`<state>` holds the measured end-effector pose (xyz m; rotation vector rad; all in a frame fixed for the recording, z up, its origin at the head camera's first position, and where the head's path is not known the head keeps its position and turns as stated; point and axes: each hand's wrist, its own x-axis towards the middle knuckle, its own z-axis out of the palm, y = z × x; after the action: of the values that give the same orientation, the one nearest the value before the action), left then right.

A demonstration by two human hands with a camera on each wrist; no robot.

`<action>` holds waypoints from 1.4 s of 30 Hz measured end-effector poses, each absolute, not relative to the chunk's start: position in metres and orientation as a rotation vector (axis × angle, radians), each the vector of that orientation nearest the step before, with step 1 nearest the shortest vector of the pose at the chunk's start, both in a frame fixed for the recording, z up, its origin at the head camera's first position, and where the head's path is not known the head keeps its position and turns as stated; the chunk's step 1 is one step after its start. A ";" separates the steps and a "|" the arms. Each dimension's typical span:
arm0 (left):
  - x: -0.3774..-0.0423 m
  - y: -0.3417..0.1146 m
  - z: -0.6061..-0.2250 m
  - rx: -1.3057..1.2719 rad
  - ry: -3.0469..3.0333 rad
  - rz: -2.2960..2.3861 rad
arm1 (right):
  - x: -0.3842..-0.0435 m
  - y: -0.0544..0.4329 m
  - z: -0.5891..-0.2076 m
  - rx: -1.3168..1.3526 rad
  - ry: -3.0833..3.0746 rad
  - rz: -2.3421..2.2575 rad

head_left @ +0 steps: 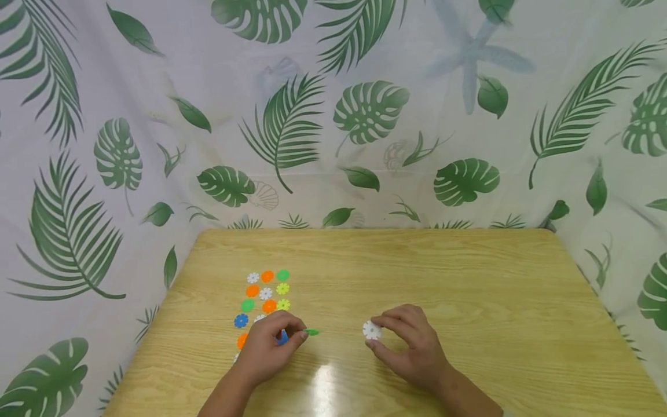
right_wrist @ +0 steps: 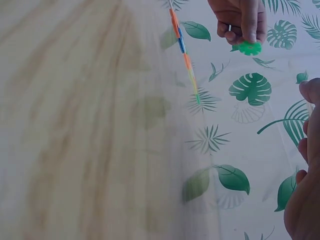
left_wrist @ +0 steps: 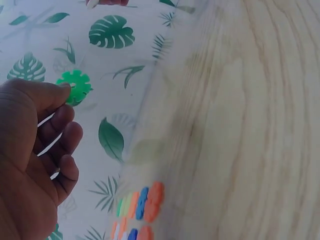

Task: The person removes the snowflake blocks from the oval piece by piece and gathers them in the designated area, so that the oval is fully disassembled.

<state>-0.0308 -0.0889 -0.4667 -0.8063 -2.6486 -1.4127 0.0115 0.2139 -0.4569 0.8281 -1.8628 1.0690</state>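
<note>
Between thumb and forefinger my left hand [head_left: 272, 346] pinches a green notched plastic disc [head_left: 311, 332], seen edge-on in the head view. The left wrist view shows the same green disc [left_wrist: 74, 87] more face-on, with notches round its rim. Across from it, my right hand [head_left: 411, 347] pinches a white notched disc [head_left: 372, 330] by its edge, its face turned to the head camera. A gap separates the two discs. In the right wrist view the right hand [right_wrist: 305, 165] shows only partly at the edge.
Rows of flat notched discs lie on the left of the wooden table [head_left: 469, 278], among them an orange disc [head_left: 267, 276], a blue disc [head_left: 241, 320] and a yellow disc [head_left: 282, 288]. The left hand hides some. A leaf-patterned cloth [head_left: 312, 145] hangs behind the table.
</note>
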 end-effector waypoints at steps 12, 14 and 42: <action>-0.024 -0.118 -0.480 -0.575 -2.771 -1.400 | 0.001 0.209 -0.478 0.809 -1.922 1.066; -0.023 -0.122 -0.481 -0.538 -2.795 -1.382 | 0.000 0.209 -0.481 0.800 -1.947 1.071; -0.013 -0.159 -0.484 -0.311 -3.188 -1.285 | -0.017 0.186 -0.495 0.804 -2.015 1.155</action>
<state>-0.0130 -0.1595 -0.4840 -0.3108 -3.1878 -1.2855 -0.0167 0.1859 -0.4947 0.8038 -2.0147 1.1546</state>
